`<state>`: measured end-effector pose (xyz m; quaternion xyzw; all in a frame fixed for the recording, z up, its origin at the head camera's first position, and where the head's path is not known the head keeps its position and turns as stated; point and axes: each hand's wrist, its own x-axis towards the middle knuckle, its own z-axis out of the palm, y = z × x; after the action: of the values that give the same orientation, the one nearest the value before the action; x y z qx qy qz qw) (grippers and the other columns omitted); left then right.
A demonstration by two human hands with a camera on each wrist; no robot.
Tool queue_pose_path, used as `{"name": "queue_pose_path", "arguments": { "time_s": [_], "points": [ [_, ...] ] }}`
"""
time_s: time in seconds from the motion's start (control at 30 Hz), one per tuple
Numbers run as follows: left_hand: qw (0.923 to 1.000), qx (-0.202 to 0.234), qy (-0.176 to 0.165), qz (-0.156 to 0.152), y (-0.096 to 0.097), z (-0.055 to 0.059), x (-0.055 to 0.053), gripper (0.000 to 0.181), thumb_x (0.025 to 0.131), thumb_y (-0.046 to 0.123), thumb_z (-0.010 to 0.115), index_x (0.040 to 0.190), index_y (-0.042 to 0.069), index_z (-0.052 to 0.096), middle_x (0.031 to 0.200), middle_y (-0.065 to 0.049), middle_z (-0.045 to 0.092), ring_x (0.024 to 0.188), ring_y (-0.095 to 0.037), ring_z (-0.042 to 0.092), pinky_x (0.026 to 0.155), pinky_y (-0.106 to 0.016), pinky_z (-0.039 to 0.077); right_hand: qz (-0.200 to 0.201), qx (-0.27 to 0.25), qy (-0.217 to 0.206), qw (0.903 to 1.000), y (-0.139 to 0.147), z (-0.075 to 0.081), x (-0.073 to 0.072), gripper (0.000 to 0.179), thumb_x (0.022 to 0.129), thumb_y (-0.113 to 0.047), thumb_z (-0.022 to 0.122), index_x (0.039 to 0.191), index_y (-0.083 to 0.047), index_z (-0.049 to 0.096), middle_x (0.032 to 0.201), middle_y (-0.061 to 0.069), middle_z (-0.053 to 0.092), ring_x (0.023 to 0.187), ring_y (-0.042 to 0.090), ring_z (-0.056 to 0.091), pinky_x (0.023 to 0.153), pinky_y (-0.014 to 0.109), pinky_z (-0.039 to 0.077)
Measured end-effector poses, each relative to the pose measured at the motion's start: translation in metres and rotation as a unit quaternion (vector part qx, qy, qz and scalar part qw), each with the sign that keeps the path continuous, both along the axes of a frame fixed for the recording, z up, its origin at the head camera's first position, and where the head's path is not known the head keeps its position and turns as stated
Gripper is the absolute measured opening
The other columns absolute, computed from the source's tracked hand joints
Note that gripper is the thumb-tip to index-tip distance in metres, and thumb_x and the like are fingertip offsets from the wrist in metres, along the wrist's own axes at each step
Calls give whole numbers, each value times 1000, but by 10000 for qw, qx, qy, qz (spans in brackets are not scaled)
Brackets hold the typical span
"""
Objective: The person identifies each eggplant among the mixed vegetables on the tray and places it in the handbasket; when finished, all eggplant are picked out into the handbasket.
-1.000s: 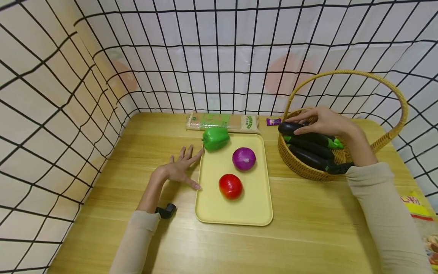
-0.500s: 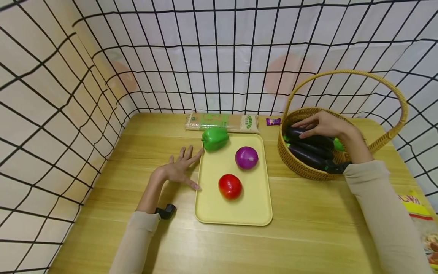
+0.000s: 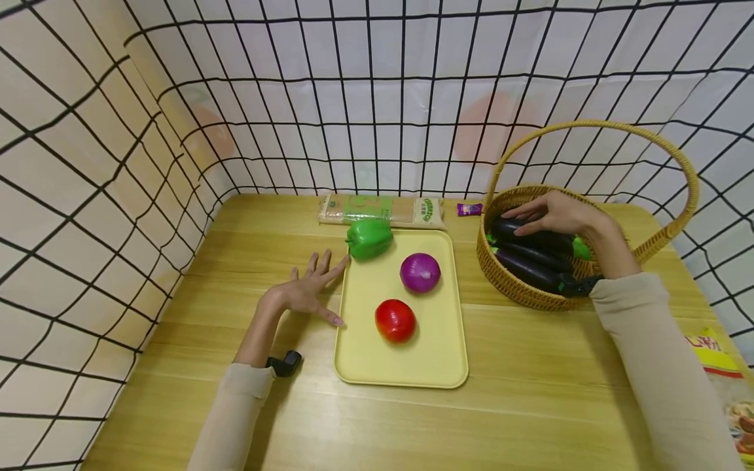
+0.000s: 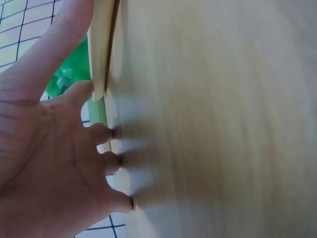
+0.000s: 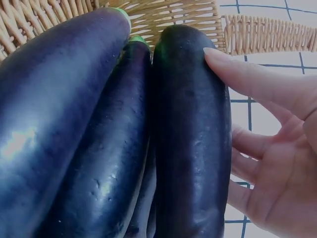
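Note:
My right hand (image 3: 567,213) is inside the wicker basket (image 3: 511,289) and grips an eggplant (image 5: 190,134). In the right wrist view the thumb (image 5: 220,57) presses near its rounded end, with the fingers along its far side. Several other dark eggplants (image 5: 106,158) lie beside it. My left hand (image 3: 302,292) is spread out at the left side of a yellow tray (image 3: 436,356), its thumb and index fingertip right at the rim. On the tray sit a green bell pepper (image 3: 369,239), a purple onion (image 3: 420,273) and a red tomato (image 3: 395,320).
The basket's tall handle (image 3: 607,124) arches over my right forearm. Behind the tray lies a long noodle packet (image 3: 383,210), with a small purple packet (image 3: 469,209) to its right. A yellow-and-red bag (image 3: 715,373) is at the right edge. Black wire grid (image 3: 389,98) surrounds the table.
My right hand has lowered the eggplant from the basket's left rim down among the others, shifting it slightly right. The onion has rocked a little on the tray. My left hand stays put.

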<state>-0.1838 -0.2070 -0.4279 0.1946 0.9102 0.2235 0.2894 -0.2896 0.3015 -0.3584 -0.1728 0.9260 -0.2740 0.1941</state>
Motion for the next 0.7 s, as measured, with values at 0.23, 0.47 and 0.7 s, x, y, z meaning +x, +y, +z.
{"name": "queue_pose_path", "arguments": {
  "time_s": [0.23,0.47,0.7],
  "points": [
    [10000,7,-10,-1,-1,0,0,132,78,49,89,167,26,-6,169,-22,-28,155,-46,-30,116,-80,-16,-4,-50,73,10000,-1,-2,-3,45,93,-25,79,135,-11,70,135,25,68,125,40,64,81,16,50],
    [10000,26,-4,37,-1,0,1,131,78,48,89,168,25,-4,169,-23,-26,155,-46,-28,116,-79,-15,-39,-78,14,10000,-1,-5,-6,46,93,-28,79,136,-13,70,137,24,67,127,40,63,82,14,49],
    [10000,30,-29,20,0,1,2,132,78,47,89,167,25,-5,169,-22,-28,155,-46,-30,116,-80,-16,8,-96,-12,10000,2,-10,-8,47,95,-30,77,138,-14,68,139,23,66,123,37,66,80,16,49]
  ]
}}
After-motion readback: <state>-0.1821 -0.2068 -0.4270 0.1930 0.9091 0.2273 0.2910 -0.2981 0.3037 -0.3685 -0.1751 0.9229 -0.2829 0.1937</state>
